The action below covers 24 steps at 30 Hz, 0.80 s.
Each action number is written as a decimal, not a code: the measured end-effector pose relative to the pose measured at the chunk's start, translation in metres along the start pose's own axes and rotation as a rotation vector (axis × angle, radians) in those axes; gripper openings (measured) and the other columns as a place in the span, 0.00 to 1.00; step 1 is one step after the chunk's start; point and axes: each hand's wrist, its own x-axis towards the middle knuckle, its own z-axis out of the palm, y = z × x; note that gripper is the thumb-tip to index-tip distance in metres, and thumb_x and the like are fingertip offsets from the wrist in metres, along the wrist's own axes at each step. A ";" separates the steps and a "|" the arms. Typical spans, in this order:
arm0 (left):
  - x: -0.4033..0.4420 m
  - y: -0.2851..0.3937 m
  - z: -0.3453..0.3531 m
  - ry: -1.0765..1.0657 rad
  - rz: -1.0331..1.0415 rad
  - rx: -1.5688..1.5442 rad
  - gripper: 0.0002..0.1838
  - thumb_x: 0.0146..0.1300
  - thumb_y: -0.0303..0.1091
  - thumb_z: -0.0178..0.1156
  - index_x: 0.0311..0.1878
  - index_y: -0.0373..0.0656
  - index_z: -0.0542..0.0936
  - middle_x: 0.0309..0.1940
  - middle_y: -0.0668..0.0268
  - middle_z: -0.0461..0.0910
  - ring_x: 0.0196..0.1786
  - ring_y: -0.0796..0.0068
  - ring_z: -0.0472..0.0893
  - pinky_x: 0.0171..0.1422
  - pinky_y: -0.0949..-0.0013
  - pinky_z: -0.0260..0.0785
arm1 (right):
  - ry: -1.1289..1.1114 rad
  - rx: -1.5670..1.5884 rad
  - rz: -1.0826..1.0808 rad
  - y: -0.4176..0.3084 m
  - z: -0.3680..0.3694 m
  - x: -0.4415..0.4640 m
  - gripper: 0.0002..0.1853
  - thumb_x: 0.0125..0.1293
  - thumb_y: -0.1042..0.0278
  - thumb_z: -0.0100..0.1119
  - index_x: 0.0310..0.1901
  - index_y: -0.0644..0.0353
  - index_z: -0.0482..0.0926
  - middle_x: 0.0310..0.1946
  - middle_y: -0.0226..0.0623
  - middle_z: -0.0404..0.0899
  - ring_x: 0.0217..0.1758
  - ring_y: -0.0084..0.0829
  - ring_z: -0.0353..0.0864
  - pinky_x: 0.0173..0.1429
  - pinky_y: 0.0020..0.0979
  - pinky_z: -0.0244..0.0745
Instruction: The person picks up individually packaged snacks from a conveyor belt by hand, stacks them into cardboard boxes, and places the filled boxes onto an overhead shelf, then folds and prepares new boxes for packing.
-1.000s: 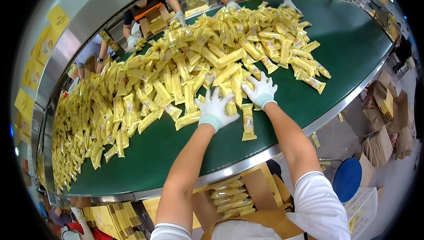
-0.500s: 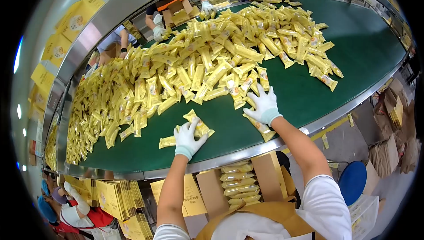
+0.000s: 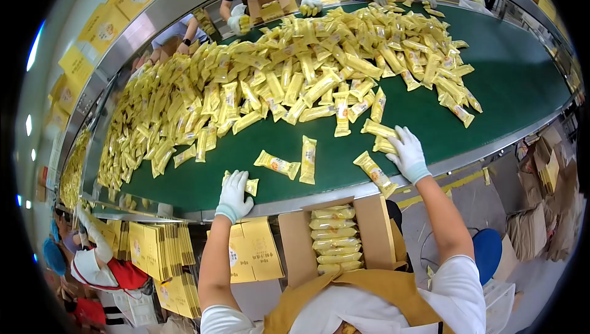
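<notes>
My left hand [image 3: 234,196], in a white glove, lies over a yellow packet [image 3: 251,186] near the belt's front edge; its grip is partly hidden. At the right, my right hand [image 3: 407,152] has its fingers spread beside two packets, touching the end of one [image 3: 380,129]. Between the hands, loose packets lie on the green belt: one slanted [image 3: 277,165], one upright in view [image 3: 308,160] and one near the edge [image 3: 375,173]. Behind them stretches a large heap of yellow packets [image 3: 295,63]. An open carton [image 3: 297,250] with a row of packets stands below the belt in front of me.
Across the belt [image 3: 504,82], co-workers' gloved hands [image 3: 311,3] hold packets near open cartons [image 3: 268,3]. Folded yellow cartons [image 3: 153,249] stand at lower left, near another person [image 3: 117,266]. A blue stool [image 3: 487,254] and brown cartons [image 3: 544,162] are at right.
My left hand has moved left and toward me, leaving two packets on the belt. My right hand has moved right, off the packet near the edge. The view has shifted.
</notes>
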 end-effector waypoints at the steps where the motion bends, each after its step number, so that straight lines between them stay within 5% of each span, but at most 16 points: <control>1: -0.002 -0.006 -0.002 -0.046 -0.004 -0.001 0.33 0.56 0.33 0.62 0.68 0.40 0.71 0.62 0.51 0.73 0.69 0.46 0.69 0.79 0.47 0.55 | 0.051 0.019 -0.025 0.001 -0.005 -0.003 0.24 0.59 0.61 0.71 0.57 0.55 0.79 0.67 0.45 0.72 0.70 0.50 0.70 0.71 0.46 0.66; 6: 0.028 -0.001 -0.035 -0.082 0.044 -0.130 0.27 0.51 0.26 0.68 0.59 0.44 0.79 0.51 0.56 0.77 0.57 0.49 0.75 0.67 0.54 0.67 | -0.049 0.560 0.392 -0.011 -0.035 -0.011 0.19 0.62 0.63 0.68 0.53 0.60 0.79 0.53 0.45 0.80 0.56 0.48 0.79 0.62 0.45 0.74; 11: 0.096 0.039 -0.047 -0.098 0.252 -0.095 0.29 0.52 0.28 0.71 0.61 0.47 0.79 0.52 0.57 0.79 0.58 0.52 0.76 0.65 0.55 0.69 | -0.066 -0.031 0.089 -0.034 -0.025 -0.020 0.30 0.60 0.55 0.71 0.62 0.56 0.74 0.57 0.44 0.77 0.59 0.46 0.77 0.64 0.46 0.71; 14: 0.112 0.031 0.001 -0.086 0.380 0.047 0.29 0.54 0.31 0.72 0.61 0.50 0.79 0.51 0.60 0.80 0.58 0.54 0.78 0.68 0.55 0.68 | -0.197 -0.059 0.175 -0.023 -0.019 -0.018 0.34 0.58 0.58 0.72 0.65 0.56 0.72 0.57 0.45 0.75 0.59 0.48 0.76 0.64 0.45 0.72; 17: 0.122 0.039 -0.003 -0.381 0.187 0.115 0.27 0.56 0.36 0.73 0.60 0.51 0.78 0.55 0.61 0.80 0.59 0.55 0.79 0.71 0.57 0.68 | -0.276 0.119 0.355 -0.015 -0.030 -0.015 0.33 0.58 0.60 0.72 0.64 0.59 0.73 0.54 0.47 0.76 0.59 0.49 0.76 0.64 0.44 0.73; 18: 0.127 0.045 -0.012 -0.519 0.029 0.047 0.26 0.57 0.45 0.73 0.58 0.51 0.79 0.57 0.56 0.81 0.58 0.52 0.80 0.69 0.57 0.70 | -0.288 0.162 0.376 -0.017 -0.039 -0.013 0.32 0.58 0.60 0.72 0.64 0.60 0.74 0.53 0.47 0.76 0.58 0.49 0.76 0.64 0.44 0.73; 21: 0.129 0.059 -0.039 -0.423 -0.353 -0.171 0.29 0.55 0.54 0.72 0.56 0.48 0.81 0.54 0.51 0.83 0.57 0.49 0.81 0.64 0.56 0.73 | -0.173 0.346 0.323 -0.036 -0.064 -0.013 0.31 0.57 0.58 0.71 0.61 0.63 0.77 0.47 0.53 0.77 0.55 0.53 0.77 0.62 0.44 0.73; 24: 0.141 0.086 -0.057 -0.160 -0.438 -0.537 0.29 0.55 0.56 0.70 0.49 0.39 0.83 0.43 0.47 0.86 0.48 0.47 0.85 0.56 0.54 0.77 | -0.179 0.392 0.241 -0.070 -0.067 -0.005 0.29 0.56 0.53 0.70 0.55 0.64 0.78 0.45 0.55 0.78 0.53 0.54 0.78 0.60 0.45 0.75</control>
